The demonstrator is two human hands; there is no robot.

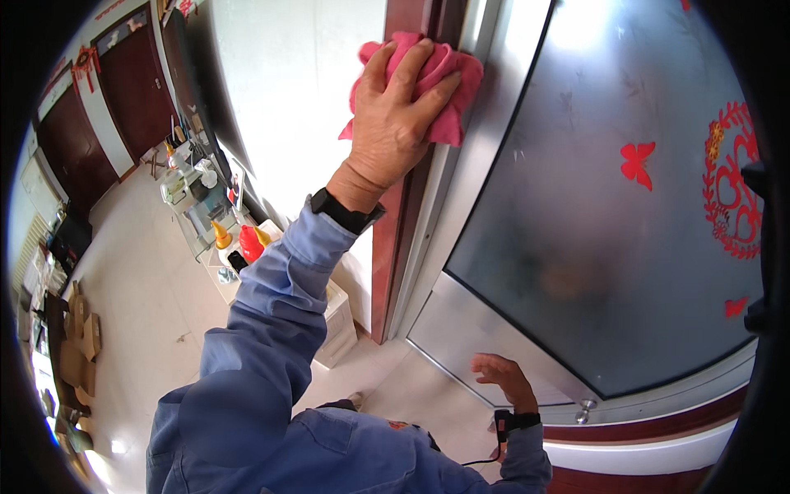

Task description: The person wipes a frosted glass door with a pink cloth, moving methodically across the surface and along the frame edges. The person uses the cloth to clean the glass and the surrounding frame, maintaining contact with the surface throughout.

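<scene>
My left hand [395, 117] is raised and presses a crumpled pink cloth [466, 74] against the dark red door frame [395, 259]. Its fingers spread over the cloth, and its thumb is hidden. Beside the frame stands a metal-framed door with a frosted glass panel [555, 204], which bears red butterfly decorations [637, 165]. My right hand [503, 376] hangs lower down in front of the door's metal lower panel [481, 333]. It holds nothing, and its fingers are slightly bent. A round metal door knob [585, 410] is to the right of this hand.
To the left, a glass stand [191, 228] carries bottles, one of them red [250, 242], and other items. A white cabinet [338, 327] stands by the wall near the frame. Cardboard boxes [80, 346] lie at the far left. Dark red doors [136, 86] are farther back.
</scene>
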